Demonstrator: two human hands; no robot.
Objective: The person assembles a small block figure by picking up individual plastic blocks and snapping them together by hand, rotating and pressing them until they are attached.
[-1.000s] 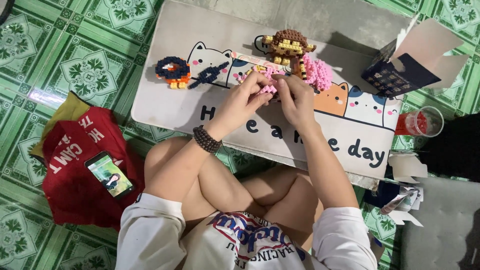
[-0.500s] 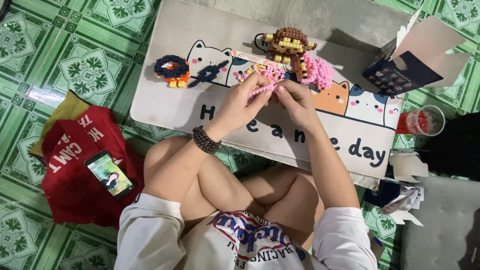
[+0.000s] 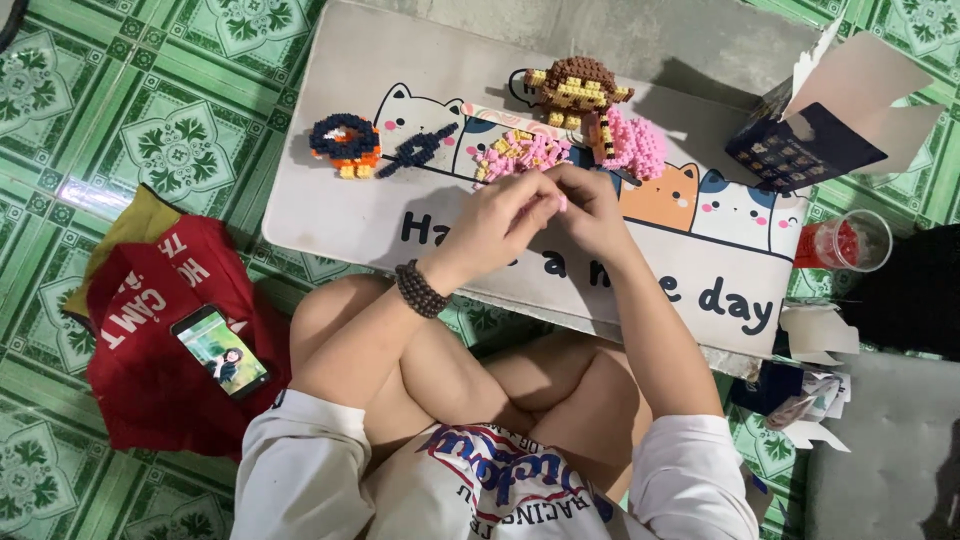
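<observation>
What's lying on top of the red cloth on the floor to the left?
A phone lies face up on the red cloth, its screen lit. A yellow-green cloth pokes out from beneath the red one; anything else under it is hidden.

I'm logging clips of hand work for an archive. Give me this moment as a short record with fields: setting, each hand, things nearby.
setting: person seated on green patterned floor tiles at a low table with cat pictures
left hand: left hand, beaded bracelet on the wrist, fingers pinched together against the right hand
right hand: right hand, fingers meeting the left; any piece held is too small to tell
just beyond hands: pile of pink and yellow blocks
on table: brown block monkey, pink block figure, dark blue and orange block figure, dark box, clear cup
on floor: phone on red cloth
</observation>
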